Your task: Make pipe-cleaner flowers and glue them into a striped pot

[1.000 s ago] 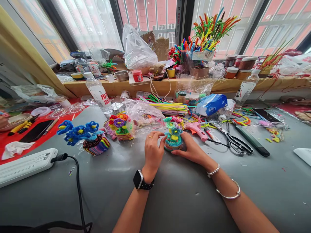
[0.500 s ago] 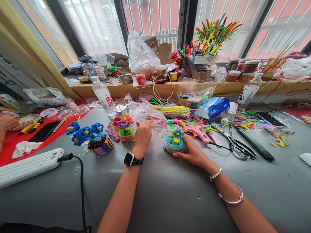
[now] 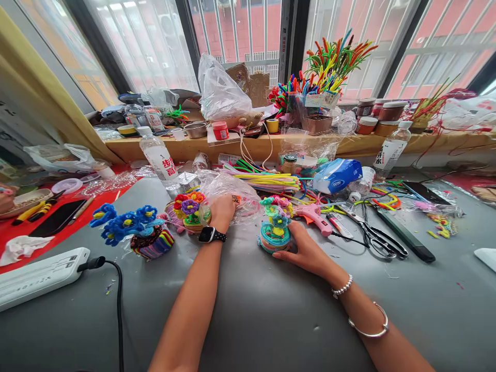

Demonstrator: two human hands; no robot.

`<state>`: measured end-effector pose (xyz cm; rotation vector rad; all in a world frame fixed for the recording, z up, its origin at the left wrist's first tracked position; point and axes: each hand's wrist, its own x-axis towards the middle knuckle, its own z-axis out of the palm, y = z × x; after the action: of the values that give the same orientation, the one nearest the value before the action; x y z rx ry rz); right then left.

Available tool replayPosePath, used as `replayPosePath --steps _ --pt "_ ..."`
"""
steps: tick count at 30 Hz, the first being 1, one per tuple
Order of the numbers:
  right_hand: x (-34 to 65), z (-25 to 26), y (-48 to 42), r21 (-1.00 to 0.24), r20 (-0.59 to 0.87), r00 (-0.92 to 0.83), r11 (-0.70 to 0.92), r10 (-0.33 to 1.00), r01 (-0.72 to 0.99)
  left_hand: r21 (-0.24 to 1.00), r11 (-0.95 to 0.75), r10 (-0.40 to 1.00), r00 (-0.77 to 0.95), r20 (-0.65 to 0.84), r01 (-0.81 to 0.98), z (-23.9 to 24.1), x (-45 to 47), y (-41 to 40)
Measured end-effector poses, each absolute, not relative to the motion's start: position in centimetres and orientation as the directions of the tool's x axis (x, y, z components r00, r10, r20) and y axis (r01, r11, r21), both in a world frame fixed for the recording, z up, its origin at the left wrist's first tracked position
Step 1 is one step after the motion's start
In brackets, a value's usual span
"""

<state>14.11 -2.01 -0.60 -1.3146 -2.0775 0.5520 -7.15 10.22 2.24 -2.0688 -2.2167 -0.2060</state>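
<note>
My right hand [image 3: 306,248] wraps its thumb and fingers around the side of a small turquoise pipe-cleaner flower pot [image 3: 274,235], which stands upright on the table. My left hand [image 3: 222,213], with a black watch at the wrist, reaches into a crumpled clear plastic bag [image 3: 248,196]; its fingertips are hidden. Just left of that hand is a pot of red, purple and orange pipe-cleaner flowers [image 3: 189,211], partly covered by it. Farther left, a striped pot with blue pipe-cleaner flowers [image 3: 134,227] leans over to the left.
Behind my hands lies a bundle of pipe cleaners [image 3: 271,182]. To the right are a pink glue gun [image 3: 315,217], scissors [image 3: 377,237] and a dark green cutter [image 3: 406,235]. A white power strip [image 3: 46,274] sits at left. Another person's hand [image 3: 5,199] shows at the left edge.
My left hand has moved slightly back and left, deeper into the plastic bag. My right hand stays on the turquoise flower pot. The whole view has shifted a little.
</note>
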Motion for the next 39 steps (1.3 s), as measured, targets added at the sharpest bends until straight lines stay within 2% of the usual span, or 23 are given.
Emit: replayPosePath --steps 21,39 --pt "14.2 -0.4 -2.0 -0.617 0.266 -0.324 0.419 0.908 0.667 0.029 0.060 0.951 -0.066 0.303 0.998 1.2 -6.7 10.3" --pt "14.2 -0.2 -2.0 -0.620 0.246 -0.334 0.413 0.910 0.667 0.162 0.111 0.943 -0.155 0.294 0.981 1.9 -6.3 9.8"
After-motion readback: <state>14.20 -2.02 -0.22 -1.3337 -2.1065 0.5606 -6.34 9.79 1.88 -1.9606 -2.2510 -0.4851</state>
